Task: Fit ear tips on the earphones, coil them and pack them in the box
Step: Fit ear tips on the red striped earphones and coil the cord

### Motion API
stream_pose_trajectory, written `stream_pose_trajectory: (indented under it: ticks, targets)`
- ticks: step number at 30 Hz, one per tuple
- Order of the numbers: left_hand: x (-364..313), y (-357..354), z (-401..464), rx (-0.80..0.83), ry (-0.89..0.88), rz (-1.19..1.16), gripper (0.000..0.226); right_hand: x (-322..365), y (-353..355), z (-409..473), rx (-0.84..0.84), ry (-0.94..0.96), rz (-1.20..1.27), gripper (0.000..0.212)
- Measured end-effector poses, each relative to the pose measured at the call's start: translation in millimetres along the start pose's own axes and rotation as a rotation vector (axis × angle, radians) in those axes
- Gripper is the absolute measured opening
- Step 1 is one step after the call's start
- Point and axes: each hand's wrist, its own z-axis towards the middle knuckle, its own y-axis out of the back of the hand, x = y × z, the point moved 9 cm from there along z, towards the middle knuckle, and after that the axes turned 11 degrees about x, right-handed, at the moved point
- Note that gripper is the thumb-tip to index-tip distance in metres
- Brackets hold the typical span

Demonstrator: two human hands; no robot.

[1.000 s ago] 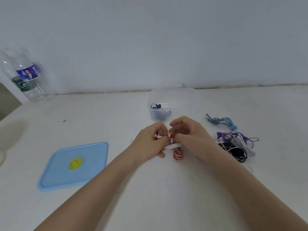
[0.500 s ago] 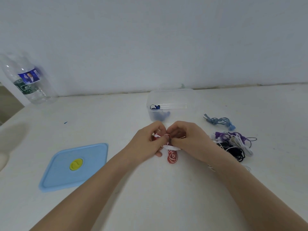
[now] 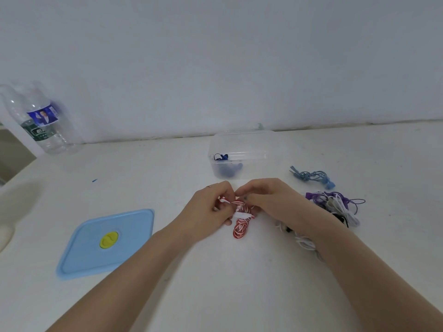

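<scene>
A coiled red-and-white striped earphone cable [image 3: 240, 225] hangs between my two hands over the white table. My left hand [image 3: 208, 206] pinches the cable's loose end at the top of the coil. My right hand [image 3: 268, 200] grips the coil from the right, fingers curled over it. Just behind my hands stands the clear plastic box [image 3: 241, 153], open, with a blue pair of earphones [image 3: 227, 164] inside. The earbuds of the red pair are hidden by my fingers.
The box's light blue lid [image 3: 105, 243] lies at the left. A grey-blue coiled pair [image 3: 311, 176] and a tangle of purple, white and black earphones [image 3: 335, 207] lie at the right. A plastic water bottle [image 3: 40, 121] stands at the far left by the wall.
Both hands stayed at the same spot on the red-and-white coil, with small finger movements around its top. The coil hangs a little lower and shifted slightly left.
</scene>
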Motion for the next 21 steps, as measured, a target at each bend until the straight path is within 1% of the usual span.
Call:
stream_pose_trajectory:
  ticks: [2, 6, 8, 11, 13, 17, 21]
  targets:
    - [2.8, 1.0, -1.0, -0.013, 0.017, -0.041, 0.010, -0.2, -0.6, 0.2, -0.004, 0.008, -0.009, 0.019]
    - [4.9, 0.3, -4.2, -0.013, 0.027, -0.108, 0.014, -0.6, -1.8, -0.2, 0.010, 0.005, -0.071, 0.019]
    - [6.3, 0.1, -5.2, -0.006, 0.044, -0.131, 0.016, 0.6, -0.9, -0.3, -0.006, 0.026, -0.042, 0.017]
    - [8.2, -2.6, -5.1, 0.039, 0.083, -0.284, 0.022, 3.2, 3.6, -0.6, -0.071, 0.078, 0.053, 0.013]
    - [6.6, -5.2, -4.7, 0.069, 0.090, -0.344, 0.026, 5.3, 6.5, -0.5, -0.129, 0.113, 0.060, 0.014]
    - [0.1, -6.8, -6.0, 0.072, 0.062, -0.240, 0.015, 11.8, 5.6, -1.3, -0.181, 0.183, 0.005, 0.015]
    - [-1.5, -6.5, -6.8, 0.064, 0.068, -0.162, 0.014, 15.5, 3.1, -2.5, -0.224, 0.225, -0.043, 0.022]
